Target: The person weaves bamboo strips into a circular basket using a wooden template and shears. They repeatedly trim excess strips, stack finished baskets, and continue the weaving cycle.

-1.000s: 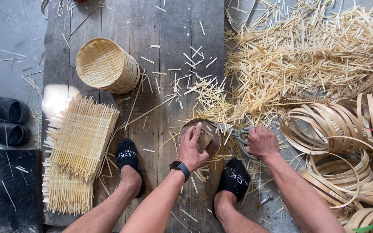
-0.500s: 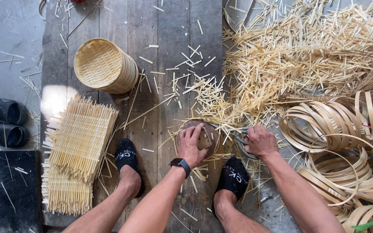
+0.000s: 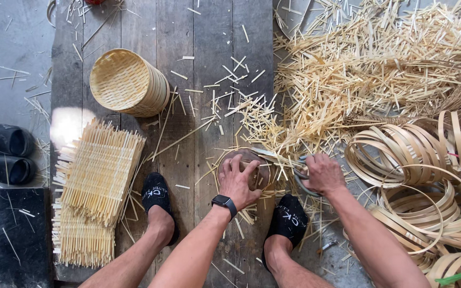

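Left hand (image 3: 239, 181) lies spread, fingers apart, flat on a round brown disc (image 3: 261, 172) that sits on the plank floor (image 3: 188, 106) between the two black-socked feet and just below the big heap of bamboo scraps (image 3: 380, 64); the hand covers most of the disc, so its surface is hard to make out. Right hand (image 3: 322, 174), just to the right of the disc, is closed around the grey handles of shears (image 3: 299, 172), whose long axis runs roughly sideways with the blades pointing left toward the disc, the tips lost among a pale strip (image 3: 273, 156) and loose splinters.
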